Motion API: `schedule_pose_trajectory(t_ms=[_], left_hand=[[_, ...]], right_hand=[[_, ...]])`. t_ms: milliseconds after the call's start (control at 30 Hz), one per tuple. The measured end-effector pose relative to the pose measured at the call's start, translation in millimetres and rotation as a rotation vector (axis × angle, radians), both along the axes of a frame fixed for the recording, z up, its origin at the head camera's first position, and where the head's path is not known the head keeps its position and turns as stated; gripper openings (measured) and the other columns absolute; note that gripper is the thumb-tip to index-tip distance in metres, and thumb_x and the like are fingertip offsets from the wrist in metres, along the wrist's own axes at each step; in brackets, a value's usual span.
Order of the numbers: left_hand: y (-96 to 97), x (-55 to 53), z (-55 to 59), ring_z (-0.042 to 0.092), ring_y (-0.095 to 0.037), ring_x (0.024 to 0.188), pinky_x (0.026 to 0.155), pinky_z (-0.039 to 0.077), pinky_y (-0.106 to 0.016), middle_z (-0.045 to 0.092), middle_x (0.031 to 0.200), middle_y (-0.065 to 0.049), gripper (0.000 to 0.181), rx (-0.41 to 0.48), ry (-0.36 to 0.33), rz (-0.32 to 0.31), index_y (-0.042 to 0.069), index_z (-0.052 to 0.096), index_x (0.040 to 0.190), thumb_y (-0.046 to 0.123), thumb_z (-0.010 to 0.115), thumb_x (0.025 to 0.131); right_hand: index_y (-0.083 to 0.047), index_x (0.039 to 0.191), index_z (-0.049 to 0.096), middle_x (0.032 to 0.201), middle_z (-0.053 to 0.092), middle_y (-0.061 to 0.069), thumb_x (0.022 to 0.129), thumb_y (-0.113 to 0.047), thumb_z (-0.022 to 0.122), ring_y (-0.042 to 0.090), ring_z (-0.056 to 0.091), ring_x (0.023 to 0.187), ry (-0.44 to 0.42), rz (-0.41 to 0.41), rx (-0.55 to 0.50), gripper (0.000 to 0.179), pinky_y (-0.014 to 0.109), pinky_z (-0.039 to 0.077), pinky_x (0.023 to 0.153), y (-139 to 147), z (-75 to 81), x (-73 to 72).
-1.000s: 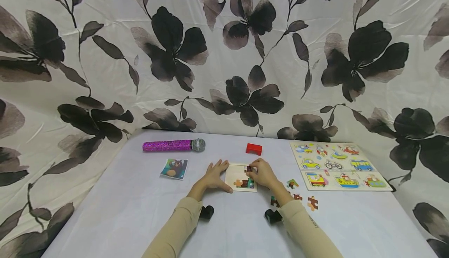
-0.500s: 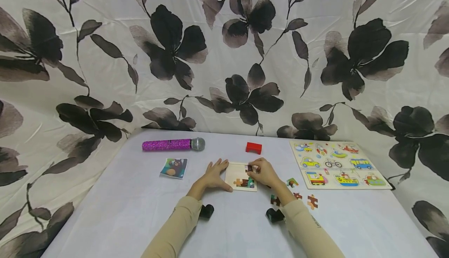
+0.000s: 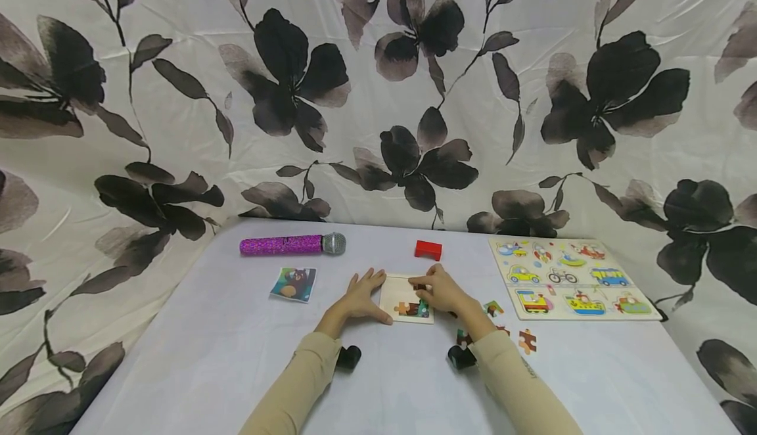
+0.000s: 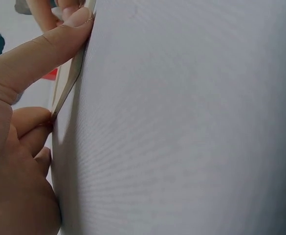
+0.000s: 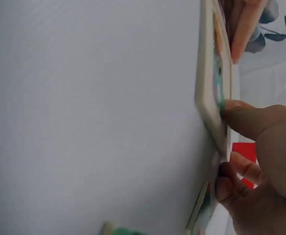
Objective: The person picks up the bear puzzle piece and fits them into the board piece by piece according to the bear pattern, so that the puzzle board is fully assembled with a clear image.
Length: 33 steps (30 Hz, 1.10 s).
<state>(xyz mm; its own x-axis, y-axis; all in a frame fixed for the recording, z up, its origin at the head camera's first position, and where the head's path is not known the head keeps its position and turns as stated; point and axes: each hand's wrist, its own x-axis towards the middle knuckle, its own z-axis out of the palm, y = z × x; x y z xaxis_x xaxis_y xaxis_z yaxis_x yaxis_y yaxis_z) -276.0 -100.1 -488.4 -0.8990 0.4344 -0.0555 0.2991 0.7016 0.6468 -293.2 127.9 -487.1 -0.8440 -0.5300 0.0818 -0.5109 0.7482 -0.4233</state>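
Observation:
A shallow jigsaw tray (image 3: 393, 290) lies flat in the middle of the table with some joined bear-picture pieces along its lower right. My left hand (image 3: 357, 297) holds its left side, thumb at the near corner and fingers toward the far corner. In the left wrist view, the thumb (image 4: 50, 54) lies along the tray's near edge. Over the tray's upper right, my right hand (image 3: 443, 290) pinches a dark brown puzzle piece (image 3: 418, 287), partly hidden by the fingers. The right thumb (image 5: 245, 117) bears on the tray's right edge in the right wrist view.
Loose puzzle pieces (image 3: 527, 341) lie by the right forearm, some partly covered. A vehicle puzzle board (image 3: 568, 280) sits at right, a red block (image 3: 428, 250) behind the tray. A purple glitter microphone (image 3: 290, 245) and a bear picture card (image 3: 294, 284) are at left.
The right hand's index finger has stretched slightly leftward over the upper part of the tray, and its fingertips have shifted on the piece. The left hand and the tray stay in place.

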Motion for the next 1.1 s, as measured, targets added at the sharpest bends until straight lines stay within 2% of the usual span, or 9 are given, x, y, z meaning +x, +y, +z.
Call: schedule_pose_trajectory(t_ms=[200, 300, 467, 633, 700, 800, 933, 1100], left_hand=[[-0.3, -0.1, -2.0, 0.014, -0.037, 0.142, 0.114, 0.0, -0.054, 0.029, 0.151, -0.018, 0.102, -0.005, 0.009, -0.01, -0.005, 0.035, 0.141, 0.028, 0.088, 0.061], [-0.3, -0.4, -3.5, 0.013, -0.036, 0.142, 0.115, -0.001, -0.052, 0.029, 0.151, -0.017, 0.103, -0.01, 0.005, -0.013, -0.005, 0.034, 0.142, 0.029, 0.088, 0.061], [0.1, -1.1, -4.2, 0.014, -0.036, 0.142, 0.115, -0.001, -0.052, 0.029, 0.151, -0.017, 0.103, -0.007, 0.005, -0.01, -0.005, 0.034, 0.142, 0.028, 0.088, 0.06], [0.3, -1.7, -3.0, 0.012, -0.035, 0.143, 0.115, -0.002, -0.051, 0.028, 0.152, -0.015, 0.103, -0.002, -0.009, 0.006, -0.003, 0.034, 0.143, 0.029, 0.087, 0.061], [0.7, -2.0, -2.8, 0.013, -0.035, 0.143, 0.115, -0.002, -0.052, 0.028, 0.152, -0.015, 0.103, 0.004, -0.007, 0.007, -0.004, 0.034, 0.142, 0.028, 0.088, 0.061], [0.9, -1.6, -3.0, 0.013, -0.035, 0.142, 0.115, -0.001, -0.052, 0.028, 0.151, -0.016, 0.103, 0.006, -0.002, 0.003, -0.004, 0.034, 0.142, 0.028, 0.088, 0.06], [0.6, -1.8, -3.9, 0.014, -0.036, 0.142, 0.115, -0.001, -0.052, 0.029, 0.151, -0.016, 0.103, -0.001, 0.01, -0.008, -0.004, 0.035, 0.142, 0.029, 0.088, 0.06], [0.0, -2.2, -3.5, 0.014, -0.036, 0.142, 0.115, -0.001, -0.053, 0.029, 0.151, -0.016, 0.103, -0.005, 0.007, -0.003, -0.004, 0.035, 0.142, 0.028, 0.088, 0.06]], right_hand=[[-0.008, 0.114, 0.069, 0.108, 0.05, 0.018, 0.089, -0.015, 0.065, 0.025, 0.048, 0.096, -0.025, -0.01, -0.09, 0.027, 0.044, 0.047, 0.085, 5, -3.0, 0.3], [-0.005, 0.111, 0.07, 0.107, 0.052, 0.018, 0.087, -0.014, 0.067, 0.024, 0.049, 0.091, -0.006, 0.0, -0.127, 0.025, 0.041, 0.048, 0.08, 7, -3.9, 1.3], [0.001, 0.106, 0.07, 0.104, 0.055, 0.019, 0.084, -0.013, 0.07, 0.016, 0.05, 0.073, 0.034, -0.003, -0.212, 0.026, 0.027, 0.046, 0.064, 10, -3.1, 3.6], [0.005, 0.104, 0.069, 0.103, 0.058, 0.021, 0.081, -0.013, 0.073, 0.01, 0.049, 0.064, 0.053, -0.043, -0.264, 0.029, 0.022, 0.045, 0.059, 9, -3.6, 3.2], [0.006, 0.105, 0.068, 0.103, 0.059, 0.021, 0.081, -0.014, 0.074, 0.01, 0.049, 0.063, 0.042, -0.054, -0.271, 0.032, 0.022, 0.044, 0.058, 10, -4.0, 2.5], [0.006, 0.109, 0.067, 0.105, 0.06, 0.021, 0.081, -0.016, 0.074, 0.012, 0.05, 0.065, -0.026, -0.088, -0.304, 0.036, 0.021, 0.045, 0.056, 14, -4.2, 3.1], [0.005, 0.112, 0.065, 0.103, 0.063, 0.019, 0.082, -0.015, 0.073, 0.017, 0.055, 0.073, -0.087, -0.151, -0.367, 0.037, 0.024, 0.048, 0.06, 23, -2.2, 8.2], [0.006, 0.113, 0.064, 0.098, 0.066, 0.017, 0.083, -0.011, 0.071, 0.021, 0.061, 0.08, -0.076, -0.158, -0.408, 0.035, 0.029, 0.052, 0.07, 38, 2.1, 16.4]])
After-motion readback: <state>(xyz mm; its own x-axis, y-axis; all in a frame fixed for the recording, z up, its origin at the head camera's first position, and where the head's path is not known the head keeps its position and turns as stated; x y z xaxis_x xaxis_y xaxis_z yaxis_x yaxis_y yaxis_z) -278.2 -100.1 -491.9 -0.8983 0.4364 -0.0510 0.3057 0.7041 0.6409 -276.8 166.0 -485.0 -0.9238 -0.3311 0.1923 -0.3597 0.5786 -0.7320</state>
